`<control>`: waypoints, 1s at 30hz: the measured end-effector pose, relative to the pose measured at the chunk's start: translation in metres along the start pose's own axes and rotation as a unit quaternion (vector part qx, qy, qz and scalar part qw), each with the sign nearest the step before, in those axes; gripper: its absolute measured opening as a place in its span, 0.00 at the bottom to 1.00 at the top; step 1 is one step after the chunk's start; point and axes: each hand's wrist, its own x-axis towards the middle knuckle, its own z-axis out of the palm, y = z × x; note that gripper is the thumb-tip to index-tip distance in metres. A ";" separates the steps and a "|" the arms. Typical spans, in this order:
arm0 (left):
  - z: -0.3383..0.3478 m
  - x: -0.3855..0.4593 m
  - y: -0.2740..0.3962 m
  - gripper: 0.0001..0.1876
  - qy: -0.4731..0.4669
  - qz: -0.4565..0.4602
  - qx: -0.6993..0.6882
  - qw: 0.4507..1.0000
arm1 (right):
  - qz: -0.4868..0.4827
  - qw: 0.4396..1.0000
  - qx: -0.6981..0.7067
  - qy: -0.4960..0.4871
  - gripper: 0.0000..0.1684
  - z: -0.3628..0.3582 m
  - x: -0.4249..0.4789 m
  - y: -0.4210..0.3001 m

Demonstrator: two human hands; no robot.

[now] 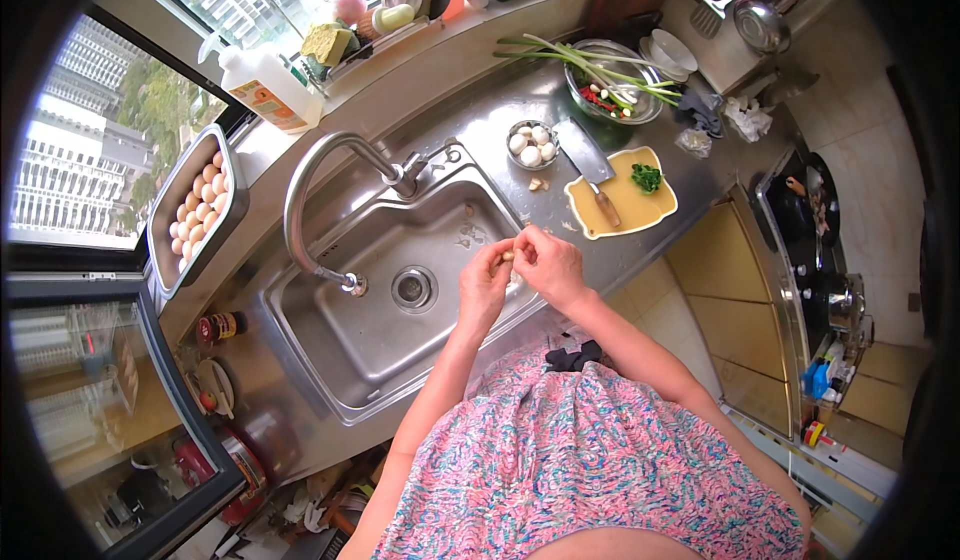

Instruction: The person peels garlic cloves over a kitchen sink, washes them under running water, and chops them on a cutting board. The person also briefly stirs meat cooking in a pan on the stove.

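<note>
Over the right edge of the steel sink, my left hand and my right hand meet at the fingertips. Pinched between them is a small pale brown piece, perhaps a garlic clove, partly hidden by the fingers. Bits of peel lie in the basin. Beyond my hands stands a small bowl of white mushrooms or peeled bulbs; which, I cannot tell. A cleaver rests with its wooden handle on a yellow cutting board, beside chopped greens.
A curved faucet arches over the sink. Scallions lie across a glass bowl with red peppers. A tray of eggs and a white jug stand by the window. A wok sits on the stove at right.
</note>
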 end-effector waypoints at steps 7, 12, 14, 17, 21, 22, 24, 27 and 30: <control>-0.004 -0.001 0.008 0.08 0.027 -0.045 -0.114 0.992 | 0.034 0.993 0.111 -0.030 0.07 0.003 -0.001 0.007; -0.005 -0.002 0.009 0.08 0.057 0.012 0.055 0.997 | 0.025 0.999 0.028 -0.033 0.09 0.000 0.001 -0.002; -0.003 -0.003 0.017 0.10 0.068 0.060 0.111 0.990 | 0.025 0.999 -0.013 -0.036 0.09 -0.002 0.002 -0.004; -0.004 -0.002 0.019 0.10 0.065 0.111 0.169 0.977 | 0.017 0.997 -0.064 -0.033 0.07 -0.002 0.003 -0.007; -0.002 -0.001 0.023 0.09 0.055 0.116 0.188 0.974 | -0.014 0.990 -0.140 -0.006 0.06 0.004 0.003 -0.008; -0.002 0.000 0.022 0.09 0.056 0.115 0.186 0.974 | -0.023 0.987 -0.158 0.002 0.06 0.006 0.003 -0.007; -0.001 -0.001 0.019 0.08 0.057 0.086 0.146 0.984 | -0.026 0.988 -0.154 0.009 0.07 0.007 0.004 -0.007; 0.000 -0.002 0.006 0.08 0.049 0.008 0.020 0.999 | 0.003 0.994 -0.109 -0.007 0.07 0.008 0.005 -0.004; -0.005 0.000 -0.004 0.10 0.021 -0.041 -0.106 0.993 | 0.049 0.997 -0.041 -0.031 0.07 0.005 0.006 0.002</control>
